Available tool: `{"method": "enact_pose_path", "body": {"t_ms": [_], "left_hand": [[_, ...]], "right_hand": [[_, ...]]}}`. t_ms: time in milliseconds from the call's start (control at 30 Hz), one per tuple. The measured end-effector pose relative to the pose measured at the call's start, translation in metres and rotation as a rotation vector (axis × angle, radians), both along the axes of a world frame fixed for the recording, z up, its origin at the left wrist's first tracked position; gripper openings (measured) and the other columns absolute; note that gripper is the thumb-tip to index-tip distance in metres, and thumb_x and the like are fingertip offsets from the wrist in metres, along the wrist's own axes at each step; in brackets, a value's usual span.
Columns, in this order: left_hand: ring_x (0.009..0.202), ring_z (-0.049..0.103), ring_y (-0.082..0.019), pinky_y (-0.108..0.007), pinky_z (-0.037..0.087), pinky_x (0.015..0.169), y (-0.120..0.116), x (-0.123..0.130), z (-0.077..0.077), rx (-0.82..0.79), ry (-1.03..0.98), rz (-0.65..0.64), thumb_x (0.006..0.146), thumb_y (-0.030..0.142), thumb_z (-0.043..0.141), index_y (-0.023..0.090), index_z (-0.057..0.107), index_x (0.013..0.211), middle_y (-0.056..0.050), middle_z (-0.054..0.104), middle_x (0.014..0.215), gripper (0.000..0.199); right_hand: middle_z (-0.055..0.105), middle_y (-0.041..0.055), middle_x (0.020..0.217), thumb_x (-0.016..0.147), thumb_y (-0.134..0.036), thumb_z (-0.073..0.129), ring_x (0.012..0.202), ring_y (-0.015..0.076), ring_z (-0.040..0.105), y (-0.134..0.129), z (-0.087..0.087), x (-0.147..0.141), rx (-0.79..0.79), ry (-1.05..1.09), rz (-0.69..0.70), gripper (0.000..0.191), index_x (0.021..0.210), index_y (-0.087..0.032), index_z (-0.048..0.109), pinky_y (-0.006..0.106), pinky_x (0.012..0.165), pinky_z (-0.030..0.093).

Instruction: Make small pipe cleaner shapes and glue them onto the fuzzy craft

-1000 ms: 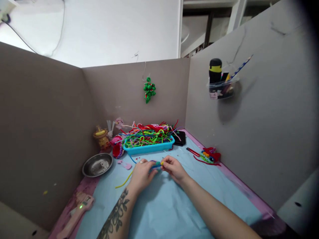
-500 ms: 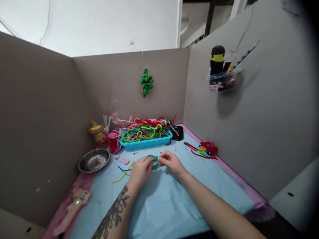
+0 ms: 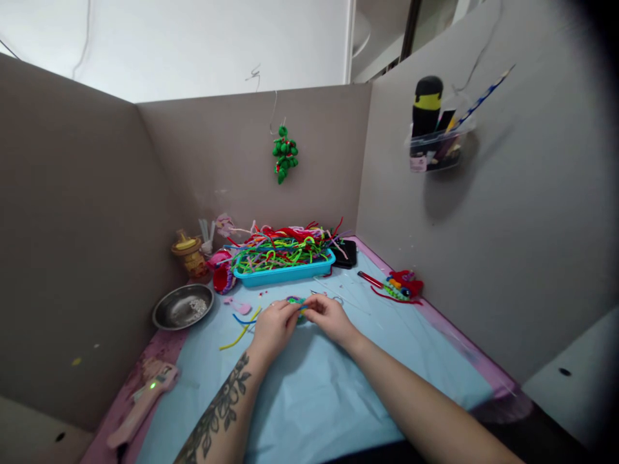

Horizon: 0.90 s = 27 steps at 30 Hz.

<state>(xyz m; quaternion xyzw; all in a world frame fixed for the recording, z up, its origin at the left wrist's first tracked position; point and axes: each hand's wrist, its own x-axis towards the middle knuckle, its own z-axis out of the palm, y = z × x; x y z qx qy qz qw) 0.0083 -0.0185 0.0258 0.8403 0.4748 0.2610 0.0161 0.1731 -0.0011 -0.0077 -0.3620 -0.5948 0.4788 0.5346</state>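
Over the blue sheet, my left hand (image 3: 276, 325) pinches a small piece of twisted pipe cleaners (image 3: 296, 300) in green, purple, blue and yellow. My right hand (image 3: 333, 318) is closed at the piece's right side, thumb and fingertips pressed in close to the left fingertips. Fingers cover much of the piece, so its full shape is hidden. Beside my left wrist lie a yellow pipe cleaner (image 3: 235, 340) and a blue pipe cleaner (image 3: 244, 320); I cannot tell whether they join the held piece. Scissors (image 3: 337, 299) lie partly behind my right hand.
A blue tray (image 3: 285, 276) heaped with pipe cleaners stands at the back. Left are a metal bowl (image 3: 167, 316) and a pink glue gun (image 3: 142, 409). A red pen-like tool (image 3: 370, 279) and a colourful pipe-cleaner figure (image 3: 405, 285) lie right. Grey panels enclose three sides.
My right hand has shifted slightly left, and its fingertips now meet those of my left hand at the piece. The yellow tip between them is now mostly covered. The view has tilted slightly.
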Motion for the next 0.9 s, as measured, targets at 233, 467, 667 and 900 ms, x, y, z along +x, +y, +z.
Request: {"method": "enact_pose_path", "body": {"t_ms": [233,467,667,900], "left_hand": [[0.082,0.055,-0.019,-0.029,0.042,0.074,0.0016,-0.0003,-0.0001,0.026,0.105,-0.018,0.089,0.026,0.043,0.024,0.065,0.101,-0.005,0.065,0.086,0.026],[0.082,0.055,-0.020,-0.030,0.041,0.075,0.0002,0.0006,0.0022,0.022,0.169,-0.010,0.089,0.025,0.042,0.023,0.066,0.099,-0.005,0.065,0.085,0.026],[0.086,0.058,-0.019,-0.030,0.043,0.079,0.0012,0.0004,-0.0007,-0.009,0.021,-0.028,0.087,0.026,0.046,0.019,0.063,0.102,-0.006,0.068,0.093,0.024],[0.080,0.059,-0.018,-0.029,0.044,0.074,0.0024,0.0007,-0.0039,-0.001,-0.029,-0.040,0.087,0.023,0.045,0.020,0.065,0.089,-0.004,0.067,0.082,0.020]], "right_hand": [[0.061,-0.0021,0.066,0.067,-0.024,0.065,0.061,0.0132,0.055,-0.0022,0.0027,-0.0005,0.034,-0.054,-0.044,0.012,0.078,-0.020,0.062,0.025,0.059,0.043],[0.061,-0.0013,0.068,0.071,-0.024,0.061,0.062,0.0140,0.055,-0.0038,0.0009,-0.0022,0.102,-0.169,-0.065,0.006,0.075,-0.020,0.062,0.026,0.060,0.043],[0.061,-0.0013,0.067,0.071,-0.023,0.059,0.062,0.0146,0.055,-0.0003,-0.0039,-0.0006,0.076,-0.175,-0.097,0.005,0.075,-0.020,0.061,0.027,0.061,0.044],[0.059,-0.0017,0.070,0.070,-0.019,0.057,0.064,0.0137,0.056,0.0002,-0.0045,-0.0029,0.074,-0.150,-0.059,0.013,0.082,-0.019,0.057,0.027,0.063,0.045]]}}
